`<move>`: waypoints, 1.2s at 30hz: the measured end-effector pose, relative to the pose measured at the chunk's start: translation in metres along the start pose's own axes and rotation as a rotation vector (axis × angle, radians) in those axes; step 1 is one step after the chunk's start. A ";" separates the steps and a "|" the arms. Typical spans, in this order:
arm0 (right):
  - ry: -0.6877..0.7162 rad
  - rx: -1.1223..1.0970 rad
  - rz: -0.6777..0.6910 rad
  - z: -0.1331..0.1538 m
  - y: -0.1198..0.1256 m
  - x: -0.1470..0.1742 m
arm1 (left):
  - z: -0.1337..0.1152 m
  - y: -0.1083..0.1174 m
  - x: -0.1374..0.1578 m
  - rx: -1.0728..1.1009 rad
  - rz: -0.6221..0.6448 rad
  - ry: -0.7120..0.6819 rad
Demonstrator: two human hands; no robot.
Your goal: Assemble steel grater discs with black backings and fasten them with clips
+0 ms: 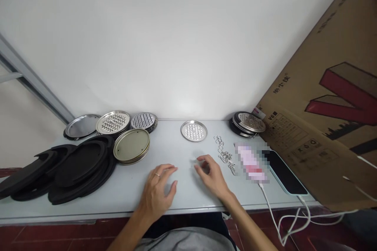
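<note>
Your left hand (157, 190) is relaxed, empty. Your right hand (212, 177) curls near the metal rings (225, 155); I can't tell if it holds anything.

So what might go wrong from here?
The right hand is close to loose metal rings, so a brush could scatter them. The black discs overlap in an uneven pile near the table's front edge and might slide. White cables hang over that edge; a snag could drag the dark-screened phone.
</note>
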State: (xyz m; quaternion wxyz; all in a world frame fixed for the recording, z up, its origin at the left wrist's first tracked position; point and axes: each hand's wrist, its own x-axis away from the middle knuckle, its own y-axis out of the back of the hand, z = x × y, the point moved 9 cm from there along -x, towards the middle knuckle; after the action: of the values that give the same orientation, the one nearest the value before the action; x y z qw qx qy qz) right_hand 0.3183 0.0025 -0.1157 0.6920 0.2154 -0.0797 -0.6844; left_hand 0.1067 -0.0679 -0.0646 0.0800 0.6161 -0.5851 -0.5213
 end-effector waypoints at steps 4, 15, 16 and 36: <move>0.116 0.145 0.035 0.011 -0.021 0.002 | 0.027 0.050 -0.004 -0.269 -0.093 0.030; 0.215 0.747 0.037 0.001 -0.028 -0.041 | 0.084 0.112 0.012 -0.659 -0.019 0.198; 0.225 0.750 0.030 0.004 -0.027 -0.038 | 0.087 0.117 0.010 -0.661 -0.009 0.217; 0.450 0.465 -0.009 0.041 -0.013 0.046 | 0.202 0.097 -0.152 -0.678 0.384 0.580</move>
State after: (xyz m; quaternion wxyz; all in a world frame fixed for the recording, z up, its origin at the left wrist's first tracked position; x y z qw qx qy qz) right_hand 0.2921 -0.0504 -0.0928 0.6215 0.5140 -0.0780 -0.5860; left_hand -0.0693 0.1286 -0.0017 0.5308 0.5562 -0.4388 -0.4652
